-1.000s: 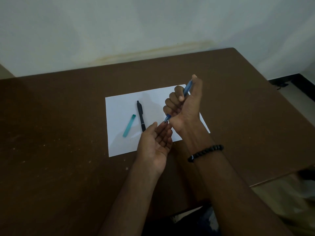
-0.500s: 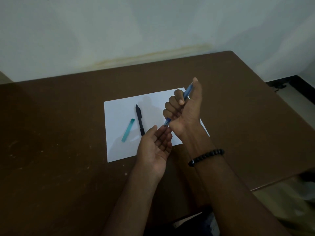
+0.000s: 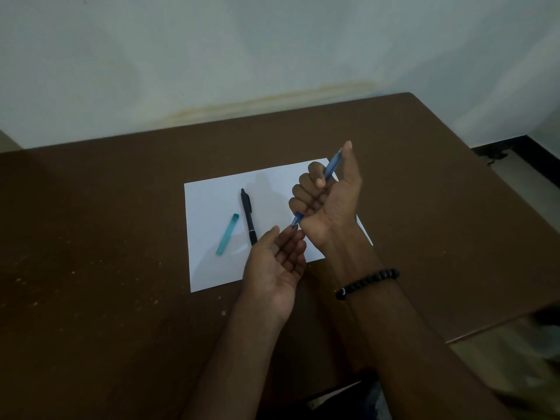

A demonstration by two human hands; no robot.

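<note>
While the right hand (image 3: 330, 204) curls its fingers round the blue pen (image 3: 331, 164), the left hand (image 3: 274, 268) is held palm-up near its tip, fingers loosely together.

Dim, even indoor light with a cool greenish cast: the white sheet (image 3: 218, 213) is the brightest area, the pale wall (image 3: 181, 56) reads as flat grey, and the brown worktop (image 3: 91, 268) darkens toward its left side and near edge. The raised right grip (image 3: 330, 201) throws a faint, soft-edged shadow leftward onto the sheet, indicating diffuse light from the right. Focus is sharp at centre, where the blue pen (image 3: 333, 163) shows clear outlines, while the lower right corner is smeared and wide-angle distortion slants the worktop edges.
</note>
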